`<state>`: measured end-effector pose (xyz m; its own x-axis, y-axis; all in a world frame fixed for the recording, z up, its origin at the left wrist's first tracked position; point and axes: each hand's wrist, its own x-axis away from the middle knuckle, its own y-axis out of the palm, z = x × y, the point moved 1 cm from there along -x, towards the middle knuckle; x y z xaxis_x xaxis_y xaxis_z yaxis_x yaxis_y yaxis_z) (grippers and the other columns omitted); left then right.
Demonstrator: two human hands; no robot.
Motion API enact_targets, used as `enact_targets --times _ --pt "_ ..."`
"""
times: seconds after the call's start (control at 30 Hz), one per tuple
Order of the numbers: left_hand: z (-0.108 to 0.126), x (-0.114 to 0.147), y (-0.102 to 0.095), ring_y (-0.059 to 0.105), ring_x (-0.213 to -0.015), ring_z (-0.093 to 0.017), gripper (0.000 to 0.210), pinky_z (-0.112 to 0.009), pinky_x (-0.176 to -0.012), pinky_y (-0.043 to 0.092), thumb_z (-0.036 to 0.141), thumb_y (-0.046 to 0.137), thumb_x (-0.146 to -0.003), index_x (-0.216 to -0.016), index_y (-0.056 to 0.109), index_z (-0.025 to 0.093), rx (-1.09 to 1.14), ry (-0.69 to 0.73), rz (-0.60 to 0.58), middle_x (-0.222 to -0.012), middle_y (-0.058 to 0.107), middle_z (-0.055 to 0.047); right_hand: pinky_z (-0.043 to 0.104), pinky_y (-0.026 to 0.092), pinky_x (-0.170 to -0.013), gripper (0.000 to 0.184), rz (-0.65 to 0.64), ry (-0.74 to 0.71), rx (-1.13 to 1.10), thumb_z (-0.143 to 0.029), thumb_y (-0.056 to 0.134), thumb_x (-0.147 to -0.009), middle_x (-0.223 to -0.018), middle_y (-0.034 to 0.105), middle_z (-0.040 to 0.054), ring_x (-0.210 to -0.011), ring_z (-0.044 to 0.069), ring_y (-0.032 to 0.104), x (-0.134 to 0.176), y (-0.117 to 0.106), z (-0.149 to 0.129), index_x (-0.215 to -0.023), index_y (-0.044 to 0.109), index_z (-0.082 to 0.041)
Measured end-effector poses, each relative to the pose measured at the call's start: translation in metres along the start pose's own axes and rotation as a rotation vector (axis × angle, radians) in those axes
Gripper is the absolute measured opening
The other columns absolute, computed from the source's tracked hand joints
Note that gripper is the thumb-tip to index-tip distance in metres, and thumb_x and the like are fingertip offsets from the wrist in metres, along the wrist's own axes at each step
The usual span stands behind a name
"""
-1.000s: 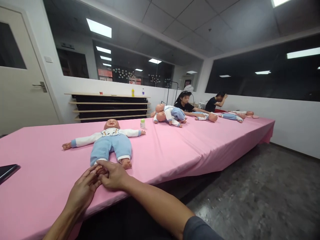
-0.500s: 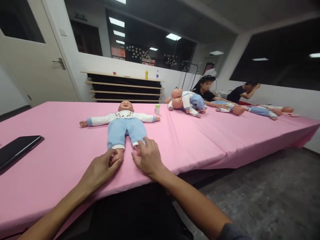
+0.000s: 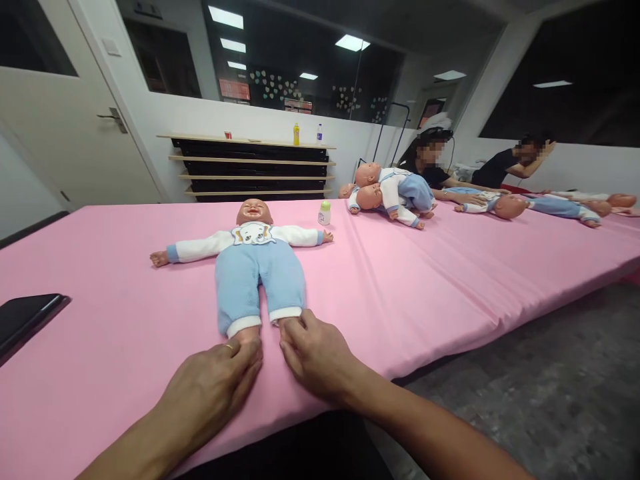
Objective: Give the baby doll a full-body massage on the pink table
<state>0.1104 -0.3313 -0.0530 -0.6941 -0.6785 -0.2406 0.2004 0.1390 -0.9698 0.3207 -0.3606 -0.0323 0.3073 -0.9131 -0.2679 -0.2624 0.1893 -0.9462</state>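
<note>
A baby doll [image 3: 260, 273] in a white and light blue outfit lies on its back on the pink-covered table [image 3: 125, 300], arms spread and feet toward me. My left hand [image 3: 215, 377] is closed around the doll's foot on the left side, hiding most of it. Around the other foot my right hand [image 3: 317, 353] is closed too, its fingers just below the white trouser cuff. A small white bottle with a green cap [image 3: 325, 213] stands beyond the doll's outstretched hand on the right.
A black phone-like object [image 3: 30, 320] lies at the table's left. Several more dolls [image 3: 395, 193] are piled or laid out along the right, where a person [image 3: 433, 160] and another person [image 3: 515, 163] sit. Behind stands a shelf [image 3: 250, 160] bearing bottles.
My hands have closed from a loose hover at the ankles to a grip on both feet. The view has shifted, so the doll appears larger and nearer.
</note>
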Motion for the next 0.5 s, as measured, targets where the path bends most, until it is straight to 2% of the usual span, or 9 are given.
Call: enact_targets --times 0.07,0.13,0.2,0.27,0.33,0.4,0.47,0.5 --pt "0.000 0.003 -0.006 0.068 -0.071 -0.019 0.033 -0.030 -0.062 0.053 0.035 0.038 -0.097 -0.125 0.053 0.026 0.030 0.024 0.012 -0.090 0.070 -0.005 0.030 0.044 -0.065 0.023 0.000 -0.019 -0.070 -0.040 0.047 -0.096 -0.096 0.059 0.0067 -0.077 0.019 0.059 0.002 -0.007 0.003 -0.104 0.057 -0.021" --pt "-0.006 0.007 -0.017 0.069 -0.078 -0.019 0.043 -0.029 -0.067 0.054 0.038 0.042 -0.096 -0.138 0.044 0.028 0.057 0.071 0.071 -0.100 0.071 -0.006 0.031 0.046 -0.069 0.030 0.047 -0.040 -0.133 -0.047 0.051 -0.094 -0.094 0.060 0.0065 -0.082 0.021 0.059 0.002 -0.018 0.011 -0.104 0.058 -0.021" --pt "-0.027 0.006 -0.029 0.069 -0.087 -0.019 0.053 -0.029 -0.074 0.055 0.040 0.044 -0.095 -0.146 0.035 0.030 0.054 0.070 0.151 -0.111 0.070 -0.007 0.032 0.047 -0.071 0.035 0.129 -0.036 -0.160 -0.047 0.051 -0.093 -0.094 0.062 0.0077 -0.083 0.021 0.060 -0.004 -0.031 0.028 -0.111 0.057 -0.018" --pt "-0.067 -0.002 -0.036 0.068 -0.087 -0.020 0.054 -0.030 -0.074 0.053 0.042 0.044 -0.094 -0.147 0.035 0.032 0.009 -0.028 0.173 -0.112 0.069 -0.006 0.032 0.048 -0.071 0.036 0.182 0.000 -0.154 -0.042 0.050 -0.094 -0.099 0.063 0.0095 -0.082 0.020 0.061 -0.018 -0.042 0.054 -0.119 0.056 -0.017" --pt "-0.123 -0.019 -0.037 0.067 -0.088 -0.023 0.053 -0.033 -0.075 0.051 0.048 0.043 -0.093 -0.144 0.040 0.033 -0.063 -0.204 0.129 -0.113 0.068 -0.005 0.032 0.049 -0.073 0.035 0.176 0.065 -0.148 -0.039 0.053 -0.093 -0.104 0.065 0.0095 -0.081 0.019 0.062 -0.042 -0.046 0.087 -0.120 0.057 -0.017" --pt "-0.183 -0.042 -0.032 0.063 -0.102 -0.028 0.054 -0.039 -0.088 0.048 0.052 0.043 -0.091 -0.141 0.045 0.030 -0.122 -0.358 0.116 -0.125 0.062 -0.008 0.032 0.050 -0.075 0.033 0.141 0.156 -0.154 -0.037 0.055 -0.091 -0.104 0.067 0.0087 -0.082 0.019 0.063 -0.072 -0.041 0.125 -0.118 0.060 -0.018" --pt "-0.235 -0.066 -0.026 0.057 -0.110 -0.032 0.055 -0.042 -0.093 0.044 0.044 0.048 -0.087 -0.139 0.048 0.024 -0.081 -0.423 0.029 -0.127 0.059 -0.012 0.032 0.050 -0.080 0.036 0.129 0.221 -0.155 -0.031 0.056 -0.088 -0.108 0.067 0.0098 -0.088 0.020 0.064 -0.106 -0.030 0.162 -0.121 0.060 -0.018" --pt "-0.256 -0.077 -0.024 0.053 -0.115 -0.034 0.057 -0.043 -0.097 0.041 0.039 0.053 -0.084 -0.137 0.050 0.021 -0.011 -0.455 0.035 -0.130 0.057 -0.013 0.033 0.050 -0.086 0.039 0.138 0.225 -0.141 -0.025 0.056 -0.086 -0.114 0.066 0.0110 -0.096 0.021 0.063 -0.122 -0.023 0.178 -0.124 0.059 -0.017"
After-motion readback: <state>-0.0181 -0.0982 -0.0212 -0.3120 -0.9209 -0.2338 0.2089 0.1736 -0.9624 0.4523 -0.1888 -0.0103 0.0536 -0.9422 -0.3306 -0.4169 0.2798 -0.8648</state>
